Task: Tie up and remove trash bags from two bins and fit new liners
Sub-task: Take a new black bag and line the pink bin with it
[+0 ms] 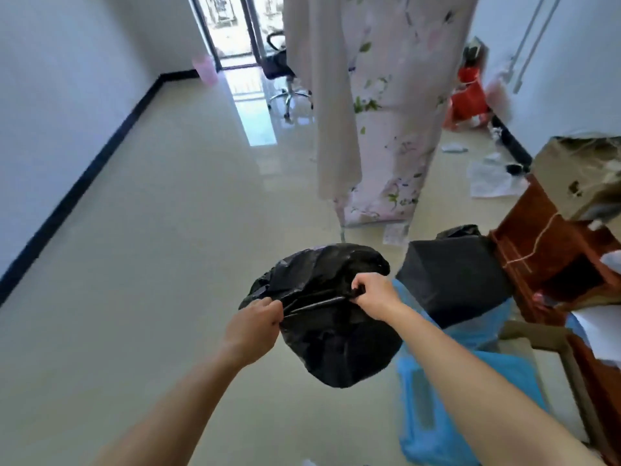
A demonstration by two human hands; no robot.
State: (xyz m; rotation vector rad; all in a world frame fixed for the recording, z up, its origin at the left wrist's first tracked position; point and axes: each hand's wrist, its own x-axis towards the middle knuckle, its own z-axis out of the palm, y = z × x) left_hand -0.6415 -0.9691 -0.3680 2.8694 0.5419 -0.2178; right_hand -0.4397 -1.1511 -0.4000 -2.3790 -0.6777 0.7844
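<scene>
Both bare forearms reach in from 6 o'clock. Left hand (253, 322) and right hand (373, 292) each pinch a twisted corner of the bulging black plastic trash bag (329, 338), held above the glossy cream tile floor (151, 247).

Step, as judged: tying off the bag mouth; next, cross the two ends and cinch.

Open floor from 9 to 12 o'clock. Black-lined bin (453, 280) and blue plastic sheeting (470, 381) crowd 3 o'clock.

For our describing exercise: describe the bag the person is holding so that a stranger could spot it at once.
Start from the wide pale tiled floor and follow both bare forearms forward. The left hand and right hand pinch a bulging crumpled black plastic trash bag. Unlike the black-lined bin to its right, it hangs in the air.
</scene>
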